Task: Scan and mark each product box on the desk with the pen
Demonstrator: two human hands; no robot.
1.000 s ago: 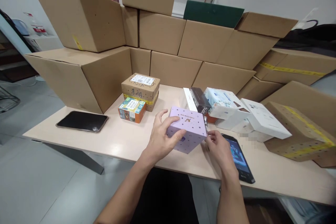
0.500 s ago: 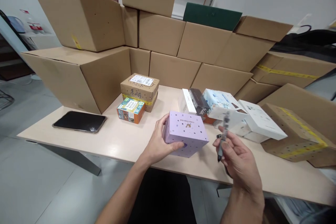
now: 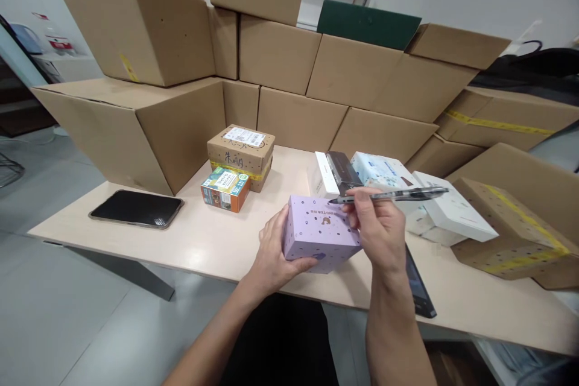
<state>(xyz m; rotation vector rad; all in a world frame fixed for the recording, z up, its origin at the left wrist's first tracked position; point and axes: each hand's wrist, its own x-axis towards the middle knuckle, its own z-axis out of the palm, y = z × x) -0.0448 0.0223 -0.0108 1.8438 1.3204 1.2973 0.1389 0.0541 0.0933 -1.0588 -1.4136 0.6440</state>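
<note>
A purple patterned box (image 3: 312,229) with small printed lettering stands near the table's front edge. My left hand (image 3: 275,247) grips its left side, thumb across the front face. Between the fingers of my right hand (image 3: 382,226) is a pen (image 3: 407,194), its dark tip pointing left over the top of the purple box near the lettering. Whether the tip touches the surface I cannot tell. The right hand covers the box's right edge. A dark flat device (image 3: 418,286) lies partly hidden behind the right wrist.
A phone (image 3: 138,208) lies at the left, near an orange and teal box (image 3: 225,189) and a taped brown parcel (image 3: 242,148). White box (image 3: 456,211), blue-and-white box (image 3: 380,169) and dark box (image 3: 342,172) stand at the right. Large cartons (image 3: 303,117) wall the table's back.
My right hand has moved left and up to the purple box. The pen has turned from upright to nearly level. The dark device at the right is now exposed. My left hand keeps its grip.
</note>
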